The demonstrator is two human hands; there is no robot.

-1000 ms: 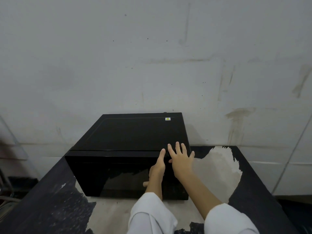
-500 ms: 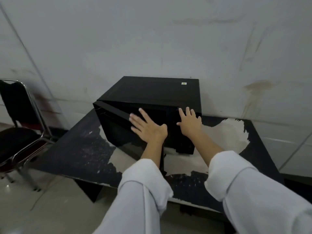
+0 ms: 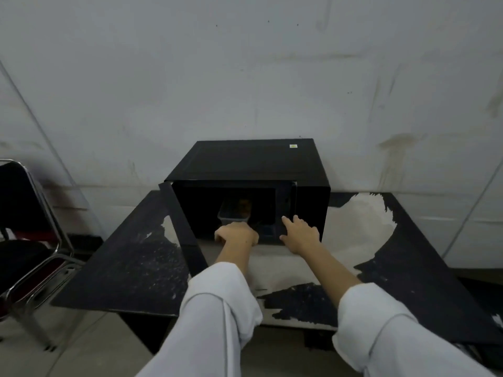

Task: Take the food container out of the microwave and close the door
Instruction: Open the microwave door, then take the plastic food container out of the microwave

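Note:
A black microwave (image 3: 253, 161) stands on the table against the wall. Its door (image 3: 183, 227) is swung fully open to the left, edge-on to me. Inside the dark cavity sits a clear food container (image 3: 234, 212) with something brownish in it. My left hand (image 3: 236, 235) is at the cavity's front sill just below the container, fingers curled down; whether it touches the container I cannot tell. My right hand (image 3: 299, 235) rests with fingers spread on the lower front of the microwave, by the control panel (image 3: 310, 210).
The table (image 3: 136, 268) has a worn black top with bare pale patches. A black chair with a chrome frame (image 3: 30, 240) stands to the left. A stained white wall (image 3: 245, 77) is right behind the microwave.
The door has gone from shut to fully open leftward. My left hand moved off the door to the cavity's sill. My right hand slid down the front; the view pulled back.

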